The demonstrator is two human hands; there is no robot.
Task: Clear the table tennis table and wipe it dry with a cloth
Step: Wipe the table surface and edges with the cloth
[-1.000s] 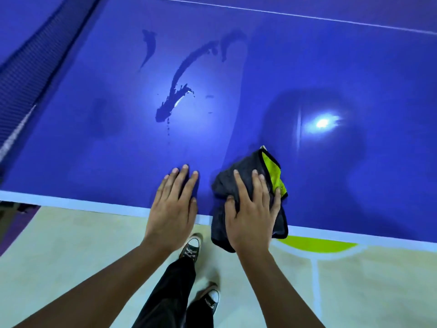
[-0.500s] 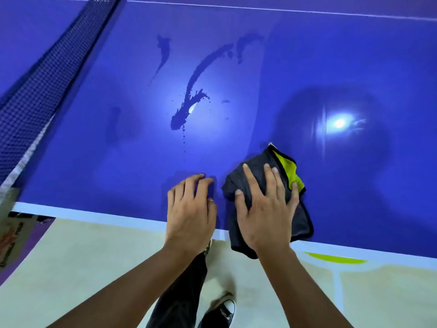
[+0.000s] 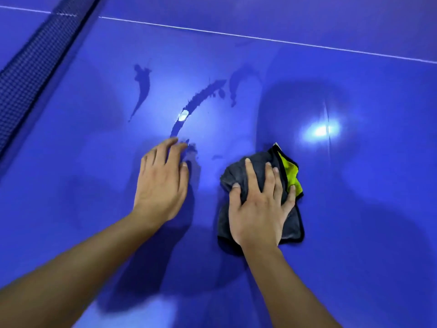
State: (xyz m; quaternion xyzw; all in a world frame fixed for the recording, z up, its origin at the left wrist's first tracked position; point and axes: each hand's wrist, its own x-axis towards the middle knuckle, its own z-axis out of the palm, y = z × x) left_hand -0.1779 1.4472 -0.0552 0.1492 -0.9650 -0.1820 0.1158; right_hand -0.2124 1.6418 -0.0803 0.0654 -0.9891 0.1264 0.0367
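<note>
left hand (image 3: 163, 183): open and flat, fingers straight, lying on the table (image 3: 354, 197), fingertips at the near end of the middle water streak (image 3: 201, 98)
right hand (image 3: 259, 209): fingers spread wide, palm pressed down on the cloth (image 3: 293, 227), thumb at its left edge
cloth: grey with a yellow-green fold on the right, bunched on the table under the right hand, right of the left hand
water: 3 dark streaks, far of both hands
net (image 3: 30, 62): far left
white line (image 3: 260, 39): far side
glare (image 3: 320, 131): far of the cloth
</note>
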